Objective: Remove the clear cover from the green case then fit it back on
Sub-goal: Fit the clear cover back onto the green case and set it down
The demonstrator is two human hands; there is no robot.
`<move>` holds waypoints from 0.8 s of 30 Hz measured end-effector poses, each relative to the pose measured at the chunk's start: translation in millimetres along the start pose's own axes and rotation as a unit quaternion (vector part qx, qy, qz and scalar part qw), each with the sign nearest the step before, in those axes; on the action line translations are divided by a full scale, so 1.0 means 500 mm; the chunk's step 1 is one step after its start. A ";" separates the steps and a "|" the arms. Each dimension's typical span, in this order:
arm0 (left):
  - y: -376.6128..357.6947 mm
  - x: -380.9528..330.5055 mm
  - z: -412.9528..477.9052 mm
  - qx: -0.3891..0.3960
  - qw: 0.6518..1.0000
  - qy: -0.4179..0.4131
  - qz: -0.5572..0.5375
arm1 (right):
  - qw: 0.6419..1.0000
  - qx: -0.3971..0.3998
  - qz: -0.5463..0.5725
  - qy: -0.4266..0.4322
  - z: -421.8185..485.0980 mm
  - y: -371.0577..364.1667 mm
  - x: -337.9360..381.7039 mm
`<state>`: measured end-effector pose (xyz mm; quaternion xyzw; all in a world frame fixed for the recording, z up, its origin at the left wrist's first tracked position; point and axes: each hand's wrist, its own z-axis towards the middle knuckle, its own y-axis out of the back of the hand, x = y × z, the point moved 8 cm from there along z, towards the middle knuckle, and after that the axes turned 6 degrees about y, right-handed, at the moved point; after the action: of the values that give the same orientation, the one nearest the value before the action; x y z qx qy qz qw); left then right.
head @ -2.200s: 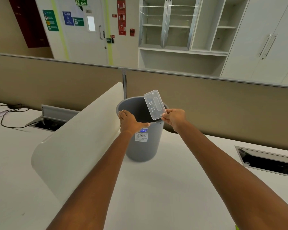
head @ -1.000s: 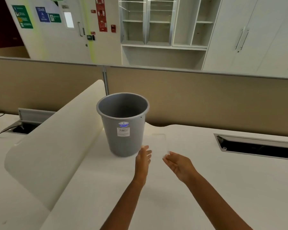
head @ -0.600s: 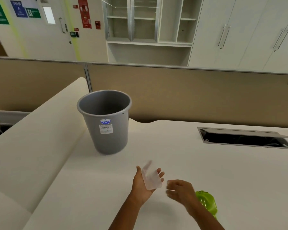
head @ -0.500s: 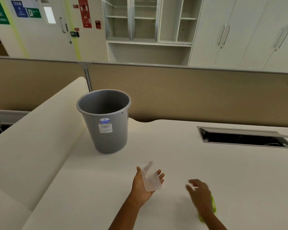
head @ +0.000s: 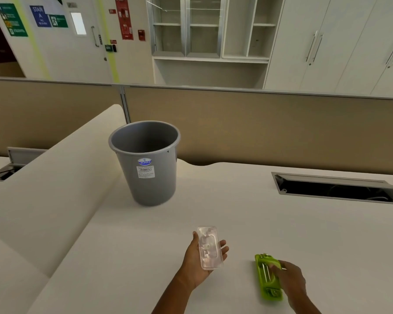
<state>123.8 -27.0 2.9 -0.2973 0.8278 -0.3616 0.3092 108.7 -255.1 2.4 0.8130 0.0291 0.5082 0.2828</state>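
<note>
The right hand [head: 290, 279], spread above the desk half a second ago, now grips the case [head: 262, 279], at 3 o'clock of the cover [head: 209, 248]. The left hand [head: 192, 261] cradles the cover, thumb and fingers at its long edges. With the cover off and both parts held, refitting looks near. The cover is a thin, clear, moulded rectangle; the case is glossy, ribbed green plastic.

An off-white desk [head: 236, 211] is shown. Near its front edge, the green case [head: 262, 282] is coloured a vivid lime, with what may be silvery strips along it. To its left, the clear cover [head: 209, 248] is seen as colourless, with faint moulded ridges. Towards the back edge, a plain grey bin [head: 165, 184] is marked by a white label [head: 145, 172] topped with a blue oval. A tan partition [head: 259, 128] is seen behind.
</note>
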 end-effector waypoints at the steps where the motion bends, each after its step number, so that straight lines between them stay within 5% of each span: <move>1: 0.004 0.002 -0.002 -0.010 1.000 0.001 0.007 | 1.000 0.010 0.021 0.008 -0.006 -0.008 0.014; 6: 0.012 0.025 -0.001 -0.046 0.999 0.008 0.021 | 0.988 0.094 0.101 0.067 -0.055 -0.063 0.125; 12: -0.024 0.054 -0.009 0.007 0.999 -0.003 0.046 | 0.974 0.163 0.115 0.104 -0.118 -0.106 0.196; 24: -0.024 0.067 -0.006 -0.023 0.999 -0.002 0.036 | 0.976 0.146 0.125 0.101 -0.137 -0.122 0.195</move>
<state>103.6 -56.4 4.3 -0.2751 0.8454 -0.3302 0.3170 112.5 -141.9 73.9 0.7873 0.0298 0.6090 0.0913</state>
